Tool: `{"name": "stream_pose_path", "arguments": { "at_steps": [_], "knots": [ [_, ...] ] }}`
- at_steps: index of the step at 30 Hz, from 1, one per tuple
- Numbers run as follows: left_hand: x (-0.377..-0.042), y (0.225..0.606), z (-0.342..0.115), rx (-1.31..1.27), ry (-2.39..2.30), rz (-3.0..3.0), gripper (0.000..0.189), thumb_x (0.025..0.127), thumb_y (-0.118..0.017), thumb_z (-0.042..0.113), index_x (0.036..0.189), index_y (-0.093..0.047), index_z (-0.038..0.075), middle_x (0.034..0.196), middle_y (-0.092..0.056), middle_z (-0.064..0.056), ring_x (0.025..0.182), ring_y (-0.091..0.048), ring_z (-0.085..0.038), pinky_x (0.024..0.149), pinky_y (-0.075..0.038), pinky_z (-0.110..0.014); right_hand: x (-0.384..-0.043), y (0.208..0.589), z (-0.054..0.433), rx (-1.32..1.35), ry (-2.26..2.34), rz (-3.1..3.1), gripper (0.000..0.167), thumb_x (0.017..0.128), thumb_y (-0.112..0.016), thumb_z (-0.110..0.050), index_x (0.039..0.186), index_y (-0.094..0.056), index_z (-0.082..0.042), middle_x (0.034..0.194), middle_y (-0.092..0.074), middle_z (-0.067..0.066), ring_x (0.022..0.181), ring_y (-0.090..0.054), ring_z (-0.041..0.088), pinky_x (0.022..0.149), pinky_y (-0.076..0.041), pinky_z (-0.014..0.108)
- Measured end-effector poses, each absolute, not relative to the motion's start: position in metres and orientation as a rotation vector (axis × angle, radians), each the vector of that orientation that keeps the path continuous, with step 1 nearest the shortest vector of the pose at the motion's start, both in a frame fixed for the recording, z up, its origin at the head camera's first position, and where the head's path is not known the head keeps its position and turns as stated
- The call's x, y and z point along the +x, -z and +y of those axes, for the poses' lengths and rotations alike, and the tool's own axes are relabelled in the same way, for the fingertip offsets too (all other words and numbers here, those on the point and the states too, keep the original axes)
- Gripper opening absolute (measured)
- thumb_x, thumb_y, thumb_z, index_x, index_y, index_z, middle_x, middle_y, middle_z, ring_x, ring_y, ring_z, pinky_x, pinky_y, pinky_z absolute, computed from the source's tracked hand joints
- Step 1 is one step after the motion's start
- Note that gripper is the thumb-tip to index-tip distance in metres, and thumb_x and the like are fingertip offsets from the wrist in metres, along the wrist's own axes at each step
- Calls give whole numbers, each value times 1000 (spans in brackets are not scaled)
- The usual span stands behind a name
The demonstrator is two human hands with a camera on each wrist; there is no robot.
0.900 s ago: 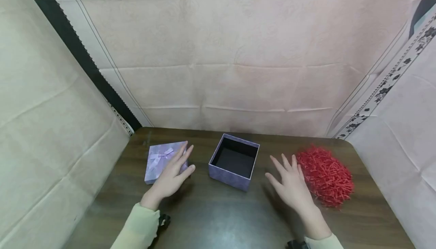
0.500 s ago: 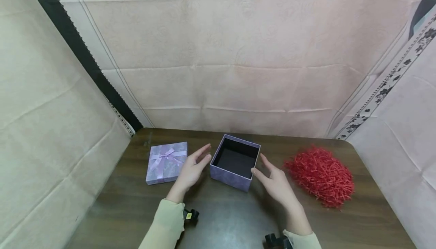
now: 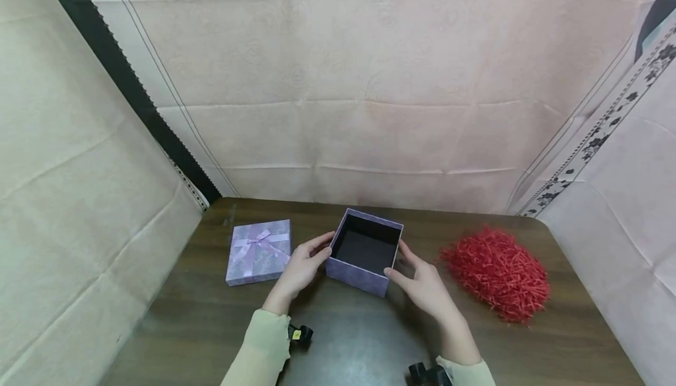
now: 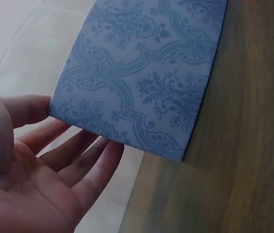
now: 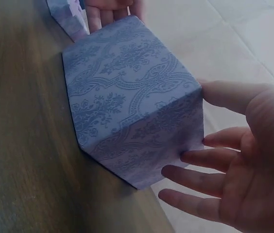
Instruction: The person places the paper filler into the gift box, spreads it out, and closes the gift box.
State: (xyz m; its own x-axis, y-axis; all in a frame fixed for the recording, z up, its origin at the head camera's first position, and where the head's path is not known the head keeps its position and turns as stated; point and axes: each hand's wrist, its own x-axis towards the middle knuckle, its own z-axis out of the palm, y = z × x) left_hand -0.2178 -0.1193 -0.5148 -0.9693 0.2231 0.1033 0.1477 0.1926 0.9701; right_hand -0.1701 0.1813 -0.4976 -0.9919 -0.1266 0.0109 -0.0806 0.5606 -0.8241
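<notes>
A purple patterned gift box (image 3: pixel 357 277) with a black inside stands upright and lidless on the table. At its left side, my left hand (image 3: pixel 300 267) touches it with thumb and fingertips; the left wrist view has the thumb at a corner of the box (image 4: pixel 127 73). My right hand (image 3: pixel 426 283) is at the opposite side. Its thumb (image 5: pixel 229 94) meets the near corner at the rim, while its fairly straight fingers (image 5: pixel 200 182) spread along the right wall. The purple lid (image 3: pixel 269 266) with a ribbon bow lies flat, left of the left hand.
A heap of red shredded paper (image 3: pixel 502 274) lies on the right of the brown wooden table (image 3: pixel 348 339). Pale cloth (image 3: pixel 369 81) hangs behind the table's far edge, with more cloth at both sides. Each wrist carries a small black camera (image 3: pixel 301 336).
Both hands have moved inward to the box, the left from over the lid and the right from beside the red paper. The box has barely shifted.
</notes>
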Motion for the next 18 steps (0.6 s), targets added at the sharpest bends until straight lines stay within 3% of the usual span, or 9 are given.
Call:
{"name": "stream_pose_path", "arguments": {
  "at_steps": [10,18],
  "knots": [
    [-221,516,-131,422,-1818,2390,52,107,-66,17,158,-56,15,150,-62,-13,130,-60,-31,109,-48,-52,-175,502,179,-200,1593,2667,65,106,-71,-31,164,-46,-14,155,-58,16,139,-59,36,113,-45,58],
    [-219,516,-137,451,-1765,2346,63,105,-71,20,163,-48,18,154,-57,-16,137,-57,-34,112,-46,-58,-177,507,177,-229,1618,2686,56,108,-67,-30,160,-52,-14,153,-59,13,142,-56,32,114,-45,56]
  ]
}}
